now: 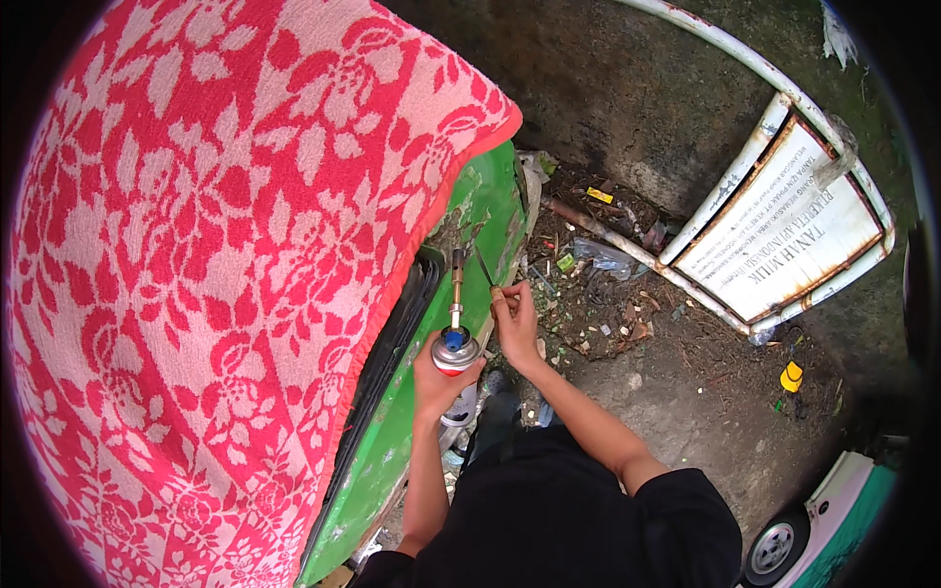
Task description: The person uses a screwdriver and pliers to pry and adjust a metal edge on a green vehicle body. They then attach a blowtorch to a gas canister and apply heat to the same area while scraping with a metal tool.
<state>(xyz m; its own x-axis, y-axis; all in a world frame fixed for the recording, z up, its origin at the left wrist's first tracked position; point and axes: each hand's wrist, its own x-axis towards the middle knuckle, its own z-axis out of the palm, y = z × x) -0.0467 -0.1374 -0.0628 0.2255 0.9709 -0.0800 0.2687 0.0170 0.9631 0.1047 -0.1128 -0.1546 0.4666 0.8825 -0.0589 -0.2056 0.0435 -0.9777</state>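
Note:
My left hand [436, 384] is closed round the canister of a gas blowtorch [457, 351]. Its metal nozzle points away from me, close to a green car body panel [495, 211]; no flame shows. Between the fingertips of my right hand [520, 325] is the wooden handle of a scraper [484, 267], its thin dark blade angled toward the same panel. The blade's tip lies near a scuffed patch of bare, greyish paint. I cannot tell whether it touches the metal.
A red and pink floral blanket [225, 245] covers the vehicle on my left, beside a black rubber trim [387, 343]. Rubble and litter cover the ground. A rusty white sign frame [784, 225] leans at the right. Another vehicle's wheel [776, 549] shows at lower right.

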